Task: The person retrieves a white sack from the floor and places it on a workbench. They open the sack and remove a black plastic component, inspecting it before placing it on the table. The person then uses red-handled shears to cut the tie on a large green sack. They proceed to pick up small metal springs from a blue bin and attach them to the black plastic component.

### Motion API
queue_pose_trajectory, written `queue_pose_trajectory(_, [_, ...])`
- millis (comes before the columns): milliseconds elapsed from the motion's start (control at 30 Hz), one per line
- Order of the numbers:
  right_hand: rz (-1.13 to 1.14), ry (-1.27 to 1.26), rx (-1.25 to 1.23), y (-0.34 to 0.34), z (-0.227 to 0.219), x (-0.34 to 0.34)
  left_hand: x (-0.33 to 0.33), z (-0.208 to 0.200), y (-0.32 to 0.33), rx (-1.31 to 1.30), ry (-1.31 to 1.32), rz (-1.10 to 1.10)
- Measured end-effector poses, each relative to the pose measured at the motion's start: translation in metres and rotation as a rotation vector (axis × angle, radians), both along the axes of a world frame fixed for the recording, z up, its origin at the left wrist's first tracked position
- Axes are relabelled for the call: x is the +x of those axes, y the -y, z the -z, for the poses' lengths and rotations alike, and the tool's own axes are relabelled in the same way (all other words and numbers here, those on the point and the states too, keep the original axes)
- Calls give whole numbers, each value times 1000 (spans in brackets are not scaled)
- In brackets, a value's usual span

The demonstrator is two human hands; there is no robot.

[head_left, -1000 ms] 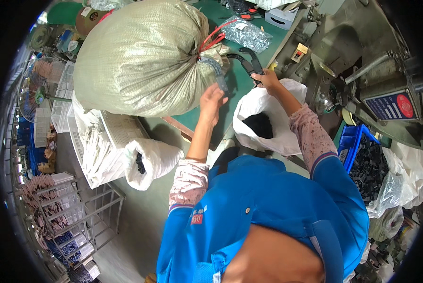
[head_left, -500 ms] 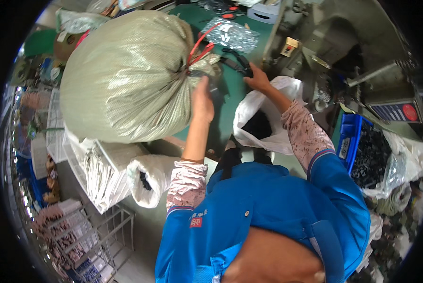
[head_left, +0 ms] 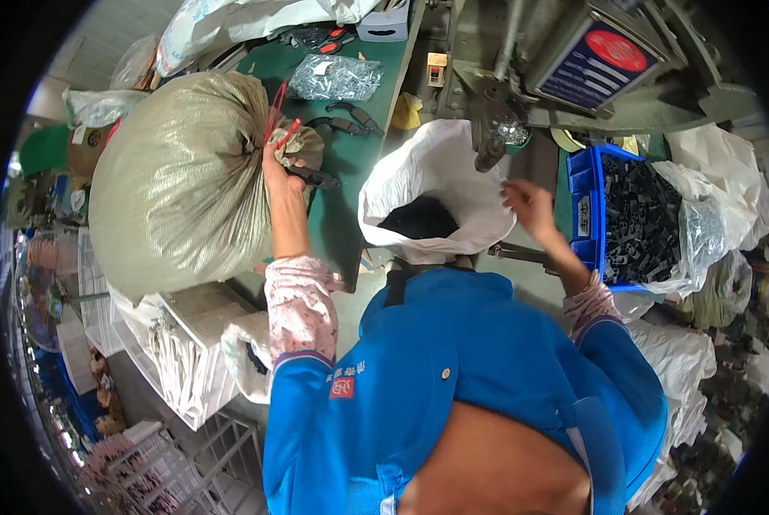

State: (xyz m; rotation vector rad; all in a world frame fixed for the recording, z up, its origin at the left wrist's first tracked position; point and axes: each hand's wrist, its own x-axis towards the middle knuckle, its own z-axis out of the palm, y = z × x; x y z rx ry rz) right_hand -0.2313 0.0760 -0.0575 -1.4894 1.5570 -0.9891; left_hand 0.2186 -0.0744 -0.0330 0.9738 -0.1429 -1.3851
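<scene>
My left hand (head_left: 286,184) is closed on a long black handle-like piece (head_left: 317,178), beside the tied neck of a big, full woven sack (head_left: 178,180). A red tie (head_left: 280,124) circles the neck near my fingertips. Two similar black curved pieces (head_left: 350,118) lie on the green tabletop (head_left: 337,227) beyond. My right hand (head_left: 532,208) hovers by the right rim of an open white bag (head_left: 402,172), its fingers loosely bent and apart, with nothing visible in them. Dark material (head_left: 423,219) fills the bottom of that bag.
A metal machine (head_left: 492,129) with a sign plate (head_left: 601,60) stands ahead on the right. At right, a blue bin (head_left: 584,210) holds many small black parts (head_left: 642,223). A clear plastic packet (head_left: 337,77) and a grey box (head_left: 383,24) sit at the table's far end.
My right hand has left the black curved pieces on the table and moved right, past the white bag. The view has turned to the right. My left hand stays near the sack's neck.
</scene>
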Motion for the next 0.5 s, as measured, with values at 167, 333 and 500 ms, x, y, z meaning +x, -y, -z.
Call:
queue_pose_trajectory(167, [9,-271,-286,97,-19,-65,-1,3,-19,26,159,0])
queue_pose_trajectory(333, [-101,-446,-104,174,1,-113,-15,15,-54,175,635,-185])
queue_pose_trajectory(500, [-113,-474,-32,204,18,-120,-21,15,-80,196,908,-115])
